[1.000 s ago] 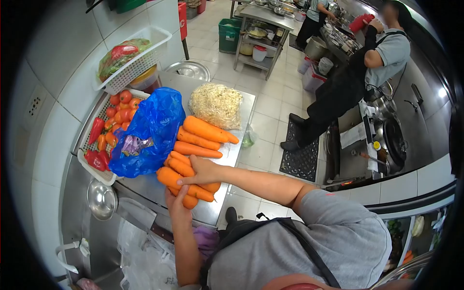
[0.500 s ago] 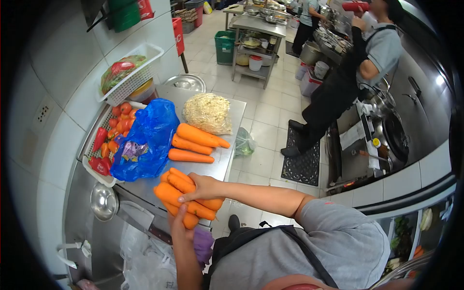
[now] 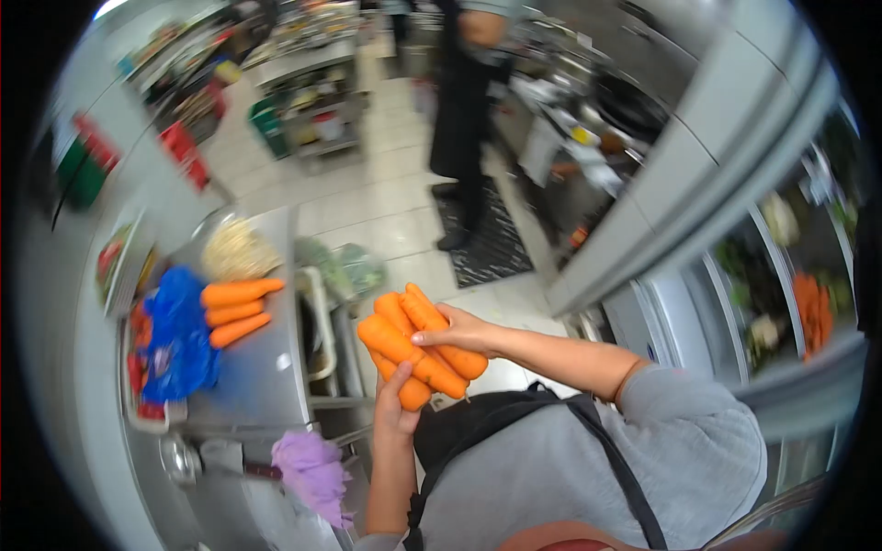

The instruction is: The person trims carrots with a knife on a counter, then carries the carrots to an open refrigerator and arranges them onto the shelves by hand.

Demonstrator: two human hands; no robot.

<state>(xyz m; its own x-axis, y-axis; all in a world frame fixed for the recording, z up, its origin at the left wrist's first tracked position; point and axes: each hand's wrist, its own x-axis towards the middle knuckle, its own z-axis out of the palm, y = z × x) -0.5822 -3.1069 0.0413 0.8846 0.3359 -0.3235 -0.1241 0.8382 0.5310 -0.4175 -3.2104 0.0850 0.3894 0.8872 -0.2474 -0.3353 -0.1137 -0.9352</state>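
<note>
A bunch of several orange carrots [image 3: 397,342] is held between my two hands, in front of the black apron. My left hand [image 3: 395,406] grips the bunch from below, its thumb against the lower carrots. From the other side, my right hand [image 3: 462,332] wraps around the upper carrots with its thumb laid across them. More carrots [image 3: 241,310] lie on the steel table [image 3: 266,367] to the left, beside a blue plastic bag [image 3: 179,331] and a clear bag of pale food [image 3: 237,250].
On the sink side lie a purple cloth [image 3: 312,473], a knife [image 3: 241,464] and a metal bowl [image 3: 179,457]. A person in a black apron [image 3: 459,101] stands at the stove by a black floor mat [image 3: 487,241]. Vegetable shelves [image 3: 776,285] stand at right.
The view has turned to the right, away from the table. My hands have carried the bunch of carrots off the table's edge, and the vegetable shelves now show more fully.
</note>
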